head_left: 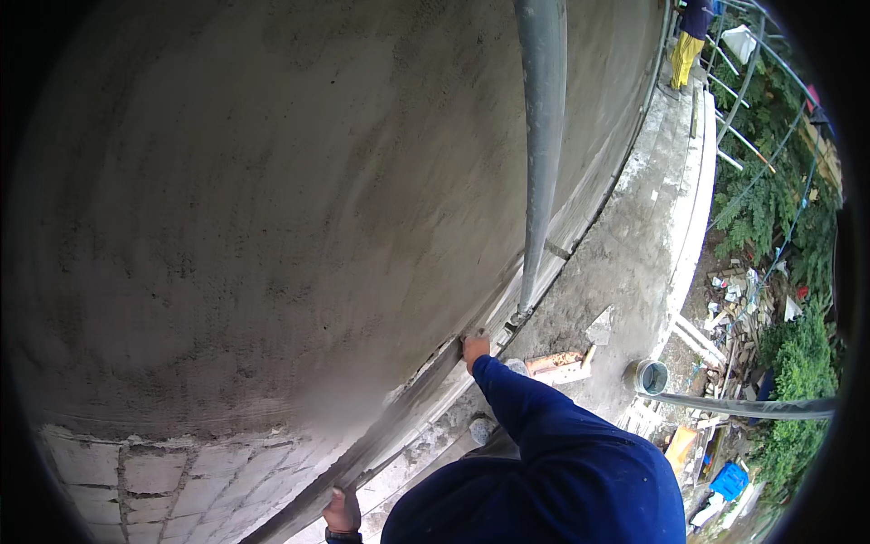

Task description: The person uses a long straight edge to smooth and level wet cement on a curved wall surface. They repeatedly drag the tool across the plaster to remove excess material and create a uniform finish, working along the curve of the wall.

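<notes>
My right hand (475,352) and my left hand (343,510) are closed on a long straight bar (393,417), which lies along the lower edge of the grey plastered wall (299,208). My left hand grips it at the bottom of the view, my right hand higher up, near the middle. Below and left of the plaster, bare blockwork (154,476) shows. A grey metal pole (542,136) runs down to just beyond my right hand. Right of my right arm lie a trowel (599,324) and an orange-and-white board (555,365).
The curved concrete platform (630,236) runs up the right, with a bucket (651,377) at its edge. A person in yellow trousers (686,59) stands at its far end among scaffold tubes (739,100). Beyond the edge lie trees (770,195) and debris (734,299) far below.
</notes>
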